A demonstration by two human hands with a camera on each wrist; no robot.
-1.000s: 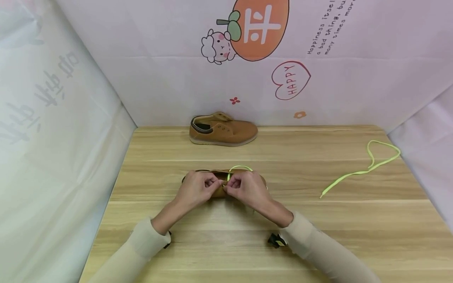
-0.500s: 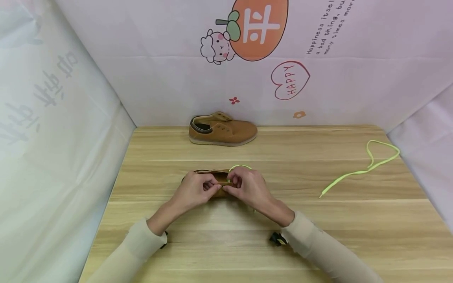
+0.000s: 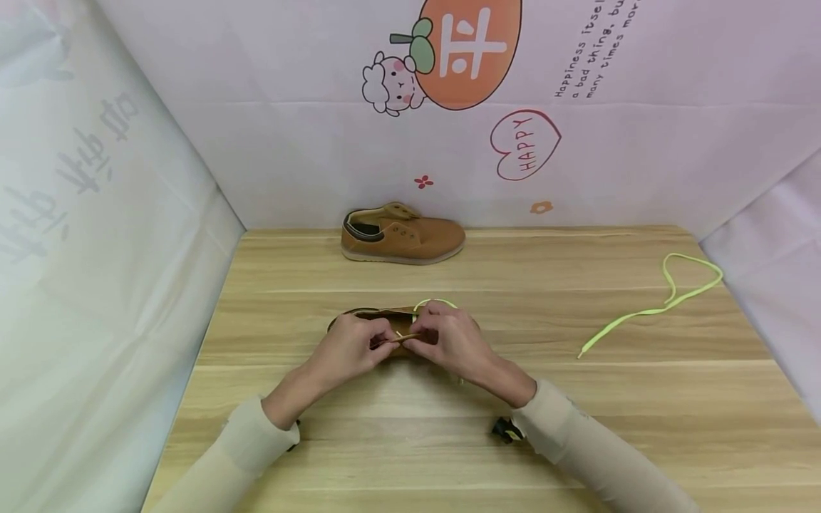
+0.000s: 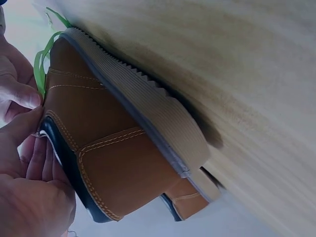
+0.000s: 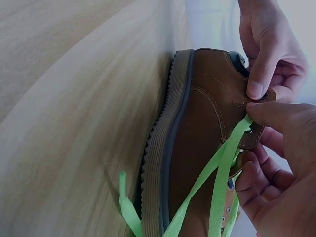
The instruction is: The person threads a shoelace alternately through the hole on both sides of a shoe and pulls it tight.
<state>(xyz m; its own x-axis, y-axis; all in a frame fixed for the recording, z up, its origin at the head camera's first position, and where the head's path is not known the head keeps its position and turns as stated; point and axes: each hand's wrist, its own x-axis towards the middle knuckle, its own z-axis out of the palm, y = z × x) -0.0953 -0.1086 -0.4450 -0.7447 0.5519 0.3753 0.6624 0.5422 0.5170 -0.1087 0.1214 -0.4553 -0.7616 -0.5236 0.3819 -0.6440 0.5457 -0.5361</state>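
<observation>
A brown leather shoe (image 4: pixel 108 128) stands on the table, partly covered by both hands in the head view. My left hand (image 3: pixel 349 345) pinches the near eyelet flap (image 5: pixel 256 133), thumb outside near the top eyelet. Beside it my right hand (image 3: pixel 452 345) pinches the same flap, its thumb against a neon-green shoelace (image 5: pixel 217 182) where the lace meets the flap. A small pale tip shows between the hands in the head view; it looks like a lace end. Lace loops hang over the shoe's near side in the right wrist view.
A second brown shoe (image 3: pixel 404 239), unlaced, stands at the back of the wooden table (image 3: pixel 385 463) by the white printed cloth (image 3: pixel 308 157). Another neon-green shoelace (image 3: pixel 641 313) lies loose on the right.
My fingertips have drawn slightly apart along the flap, which now tilts up between them. A small pale tip has come into view there. My left forearm has shifted slightly left.
</observation>
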